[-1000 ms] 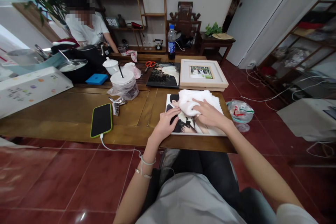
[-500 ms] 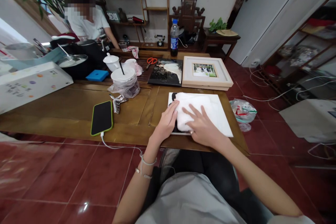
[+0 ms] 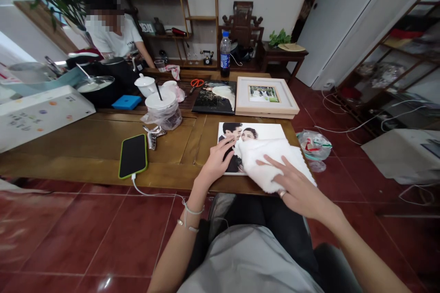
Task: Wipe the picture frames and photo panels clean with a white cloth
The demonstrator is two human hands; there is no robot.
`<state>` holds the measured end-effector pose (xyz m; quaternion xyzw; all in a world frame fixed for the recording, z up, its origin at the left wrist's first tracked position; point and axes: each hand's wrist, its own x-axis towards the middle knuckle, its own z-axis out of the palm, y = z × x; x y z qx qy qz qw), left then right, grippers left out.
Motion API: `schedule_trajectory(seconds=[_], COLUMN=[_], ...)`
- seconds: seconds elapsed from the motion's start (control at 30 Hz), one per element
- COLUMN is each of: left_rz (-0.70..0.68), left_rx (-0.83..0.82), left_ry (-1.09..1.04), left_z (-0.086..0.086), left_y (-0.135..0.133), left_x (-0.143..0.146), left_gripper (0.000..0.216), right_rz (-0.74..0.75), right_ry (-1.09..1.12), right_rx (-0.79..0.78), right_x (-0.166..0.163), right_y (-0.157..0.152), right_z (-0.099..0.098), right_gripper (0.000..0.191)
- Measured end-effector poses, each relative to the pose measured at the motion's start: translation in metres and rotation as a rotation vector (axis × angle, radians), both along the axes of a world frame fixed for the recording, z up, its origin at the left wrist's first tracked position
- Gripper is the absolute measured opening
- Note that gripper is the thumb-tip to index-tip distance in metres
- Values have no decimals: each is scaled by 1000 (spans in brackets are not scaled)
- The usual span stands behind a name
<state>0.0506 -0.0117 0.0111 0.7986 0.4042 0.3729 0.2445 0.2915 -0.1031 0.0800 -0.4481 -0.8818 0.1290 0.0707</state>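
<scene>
My left hand lies open, its fingertips on the left part of a photo panel. Printed on the panel is a couple against a white ground. My right hand rests with spread fingers on top of a white cloth, pressing it down without a closed grip. The cloth covers the right and lower right of the panel and hangs past its right-hand and near edges. What lies under the cloth is hidden.
Behind the panel lie a dark photo panel and a framed photo. Orange-handled scissors, a bottle, a lidded cup and a charging phone share the wooden table. A person sits at the far left.
My right hand has slid the cloth right and toward me, uncovering the printed couple. My left hand has stayed nearly in place at the panel's left side. The view has shifted slightly.
</scene>
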Motion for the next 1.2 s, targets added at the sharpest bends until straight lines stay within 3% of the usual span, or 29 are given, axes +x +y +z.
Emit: schedule_trajectory(seconds=[0.17, 0.33, 0.53, 0.73, 0.9, 1.2], left_rz=[-38, -29, -41, -29, -45, -26], left_rx=[-4, -2, 25, 22, 23, 6], left_ry=[-19, -21, -20, 12, -20, -10], left_z=[-4, -5, -3, 2, 0, 1], left_y=[3, 5, 5, 3, 3, 2], left_x=[0, 0, 0, 1, 0, 2], left_gripper=[32, 31, 30, 26, 29, 30], right_rz=[-221, -360, -249, -205, -287, -535], right_ry=[-5, 19, 78, 81, 87, 58], right_rx=[97, 63, 1, -18, 3, 91], right_x=[14, -4, -66, -104, -80, 11], right_y=[25, 67, 119, 133, 129, 109], right_z=[-14, -12, 12, 20, 11, -13], right_gripper=[36, 41, 37, 40, 38, 39])
